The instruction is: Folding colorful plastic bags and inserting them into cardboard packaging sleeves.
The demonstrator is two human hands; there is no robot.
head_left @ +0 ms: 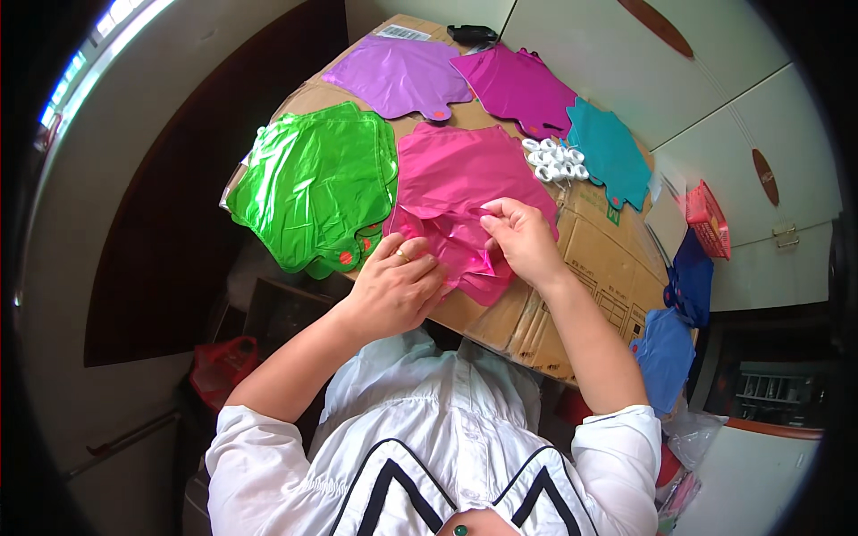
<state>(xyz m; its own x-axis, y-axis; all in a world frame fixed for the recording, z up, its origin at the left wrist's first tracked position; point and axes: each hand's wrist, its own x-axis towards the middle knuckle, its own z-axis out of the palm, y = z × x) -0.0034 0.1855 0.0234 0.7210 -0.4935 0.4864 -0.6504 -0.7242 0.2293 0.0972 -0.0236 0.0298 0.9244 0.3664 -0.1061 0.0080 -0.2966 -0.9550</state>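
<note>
On cardboard, near edge: both hands pinch one pink foil balloon (460,246).
Left hand (393,288) and right hand (523,241) grip its crumpled lower part. Beyond: green stack (313,183), white clips (554,161), purple balloon (398,76), teal balloon (612,152).

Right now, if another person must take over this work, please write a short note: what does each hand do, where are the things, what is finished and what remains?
Left hand: presses the pink foil balloon near its lower edge.
Right hand: pinches a fold of the same balloon.
On the cardboard box: green stack at left, purple, magenta and teal sheets behind, white rings beside teal.
Done: colours laid apart.
Left: the pink one, still in hand.
</note>
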